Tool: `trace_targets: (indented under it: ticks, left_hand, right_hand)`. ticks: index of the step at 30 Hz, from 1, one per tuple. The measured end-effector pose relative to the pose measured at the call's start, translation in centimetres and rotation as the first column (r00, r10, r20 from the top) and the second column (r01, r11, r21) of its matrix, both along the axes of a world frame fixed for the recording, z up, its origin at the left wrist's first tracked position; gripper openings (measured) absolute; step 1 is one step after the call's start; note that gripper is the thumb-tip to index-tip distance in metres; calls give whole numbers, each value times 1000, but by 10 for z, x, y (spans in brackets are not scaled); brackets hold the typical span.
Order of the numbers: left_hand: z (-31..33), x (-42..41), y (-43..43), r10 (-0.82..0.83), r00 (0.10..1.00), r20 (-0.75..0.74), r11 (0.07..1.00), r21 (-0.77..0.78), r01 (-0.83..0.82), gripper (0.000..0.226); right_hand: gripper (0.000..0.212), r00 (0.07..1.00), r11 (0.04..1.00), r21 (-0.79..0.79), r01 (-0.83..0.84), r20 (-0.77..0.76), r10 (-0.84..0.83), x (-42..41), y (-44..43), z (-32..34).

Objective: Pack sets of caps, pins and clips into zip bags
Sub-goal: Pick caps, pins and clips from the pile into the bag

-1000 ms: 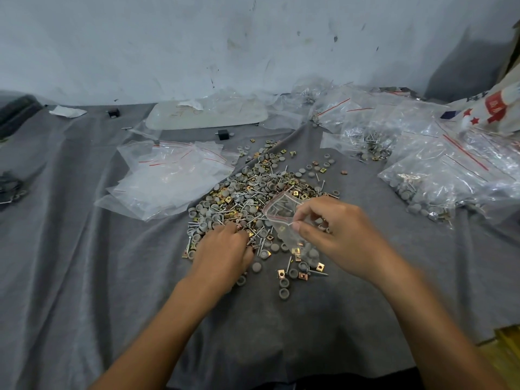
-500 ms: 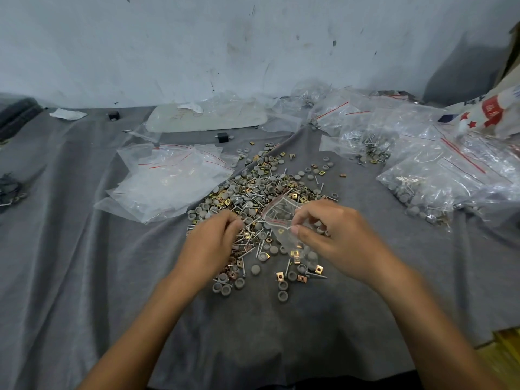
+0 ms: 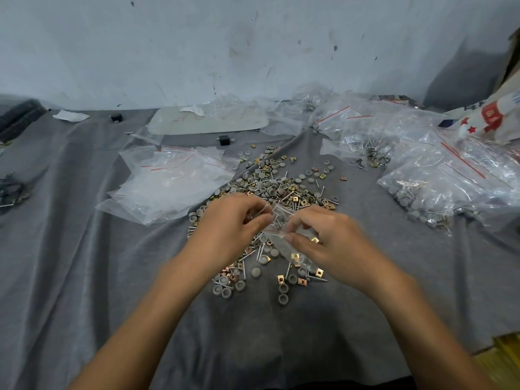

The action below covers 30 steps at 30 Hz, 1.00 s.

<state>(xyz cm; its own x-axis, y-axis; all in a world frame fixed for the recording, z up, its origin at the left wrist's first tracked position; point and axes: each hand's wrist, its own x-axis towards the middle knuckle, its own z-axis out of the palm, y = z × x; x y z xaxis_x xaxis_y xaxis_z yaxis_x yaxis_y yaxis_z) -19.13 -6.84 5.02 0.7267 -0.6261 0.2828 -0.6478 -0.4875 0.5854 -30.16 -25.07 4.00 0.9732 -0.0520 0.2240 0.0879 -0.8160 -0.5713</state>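
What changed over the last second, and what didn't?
The left hand left the pile, rose and moved right to the mouth of the bag, now pinching pins. The right hand holds the bag as before; the spare bags stayed put.

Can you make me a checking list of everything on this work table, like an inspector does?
Surface: grey cloth, wrinkled.
Job's things: pile of loose parts in the middle; empty bags left; filled bags right.
Clutter: white tray, two black blocks, paper scrap at the back.
Hands: left hand pinches pins at the mouth of a small bag; right hand pinches that bag.
Cables: dark tangle at left edge, cannot tell what.
Surroundings: scuffed wall; printed sack far right.
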Motion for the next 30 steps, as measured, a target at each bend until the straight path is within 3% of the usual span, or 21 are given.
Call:
trace_targets:
  ticks: [11, 15, 18, 22, 25, 30]
  left_hand:
    - [4, -1, -1, -36, 991, -132, 999, -24, 33, 25]
    - [-6, 6, 4, 128, 987, -98, 985, -101, -137, 17]
    - [-23, 7, 7, 223, 974, -39, 966, 144, -215, 11]
    - [-53, 2, 2, 201, 979, -41, 841, 519, -151, 26]
    - [-65, 1, -2, 213, 974, 80, 784, 581, -219, 32]
    - [-71, -1, -12, 185, 974, 129, 801, 555, -225, 45]
  right_hand:
    - [5, 1000, 1000, -7, 1, 22, -1, 0, -2, -1]
    - [5, 999, 1000, 17, 26, 37, -27, 1, -4, -1]
    - [5, 999, 999, 40, 37, 35, -39, 0, -6, -2]
    - [5, 999, 998, 45, 32, 36, -34, 0, -6, -2]
    - [4, 999, 998, 54, 30, 29, -32, 0, -6, -2]
    - [4, 999, 998, 47, 37, 34, -38, 0, -7, -3]
